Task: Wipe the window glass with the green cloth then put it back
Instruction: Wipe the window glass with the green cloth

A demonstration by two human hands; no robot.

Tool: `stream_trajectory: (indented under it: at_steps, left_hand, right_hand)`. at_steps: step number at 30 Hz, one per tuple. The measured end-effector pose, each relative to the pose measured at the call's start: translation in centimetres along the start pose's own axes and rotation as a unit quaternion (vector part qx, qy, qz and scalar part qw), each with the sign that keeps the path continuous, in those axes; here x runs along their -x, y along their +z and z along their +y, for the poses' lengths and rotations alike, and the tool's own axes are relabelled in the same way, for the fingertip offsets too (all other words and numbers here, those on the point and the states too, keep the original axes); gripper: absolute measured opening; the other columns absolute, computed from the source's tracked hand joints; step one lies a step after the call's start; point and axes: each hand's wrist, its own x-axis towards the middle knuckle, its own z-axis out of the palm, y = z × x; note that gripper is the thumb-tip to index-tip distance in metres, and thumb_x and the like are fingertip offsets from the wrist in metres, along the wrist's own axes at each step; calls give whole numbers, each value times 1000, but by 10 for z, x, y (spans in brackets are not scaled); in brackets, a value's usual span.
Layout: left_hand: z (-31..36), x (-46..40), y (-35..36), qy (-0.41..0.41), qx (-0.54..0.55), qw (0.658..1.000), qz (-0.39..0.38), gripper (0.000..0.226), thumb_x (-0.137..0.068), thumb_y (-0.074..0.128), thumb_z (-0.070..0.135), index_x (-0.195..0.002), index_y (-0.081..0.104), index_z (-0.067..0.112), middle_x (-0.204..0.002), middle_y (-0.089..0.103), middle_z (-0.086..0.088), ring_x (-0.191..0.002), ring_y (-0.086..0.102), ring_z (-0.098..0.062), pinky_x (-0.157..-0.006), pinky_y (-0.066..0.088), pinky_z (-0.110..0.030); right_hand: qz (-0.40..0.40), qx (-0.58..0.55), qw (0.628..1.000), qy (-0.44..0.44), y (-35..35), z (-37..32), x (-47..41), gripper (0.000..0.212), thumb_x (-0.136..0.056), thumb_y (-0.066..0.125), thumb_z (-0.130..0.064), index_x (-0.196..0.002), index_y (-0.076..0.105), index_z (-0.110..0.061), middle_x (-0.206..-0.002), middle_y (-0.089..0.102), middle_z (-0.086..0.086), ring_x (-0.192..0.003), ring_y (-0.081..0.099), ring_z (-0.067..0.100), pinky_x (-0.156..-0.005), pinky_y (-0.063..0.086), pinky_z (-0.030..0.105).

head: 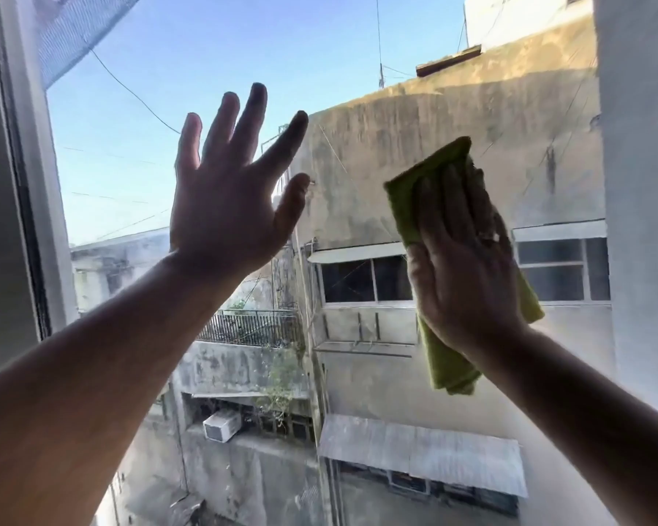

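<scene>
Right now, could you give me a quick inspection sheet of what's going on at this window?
Surface: window glass, see-through, faint haze toward the right.
Job's things: green cloth, folded, pressed flat to the glass.
Clutter: nothing seen.
Hands: left hand open, fingers spread, raised at the pane; right hand flat over the cloth.
Cables: thin wires outside, crossing the sky.
Surroundings: window frame at left, blue mesh top left, weathered buildings, air conditioner unit below.
</scene>
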Motion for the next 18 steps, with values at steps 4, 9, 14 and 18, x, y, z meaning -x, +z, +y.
stream_trajectory:
  at_steps: [4,9,14,18]
  left_hand:
    - [-5,0,1,8,8,1000,-4,58,-101,25,57,-154,29,35,-167,20,-10,-154,18,-30,-123,13,-55]
    - [-1,1,2,0,-10,1000,0,57,-102,23,58,-155,29,35,-167,21,-10,-154,19,-29,-124,12,-53]
    - [0,2,1,5,-24,1000,4,57,-102,24,56,-154,31,34,-166,24,-11,-153,22,-30,-123,16,-55]
    - [-3,1,-5,13,-10,1000,-18,59,-102,24,58,-155,28,34,-167,20,-11,-154,18,-30,-124,14,-55]
  right_hand:
    - [-113,-40,907,-404,13,-72,79,63,-95,51,-27,-156,32,-27,-165,31,1,-153,27,23,-127,23,46]
    - [-81,11,924,-375,7,-23,35,67,-94,56,-22,-154,28,-21,-162,29,2,-148,37,24,-125,24,42]
    - [-24,-23,994,-109,13,-53,22,68,-91,62,-22,-152,34,-23,-162,34,4,-155,21,29,-127,16,47]
    - [-125,-60,879,-456,21,-118,100,63,-90,57,-25,-150,39,-31,-163,34,-3,-151,29,22,-126,13,42]
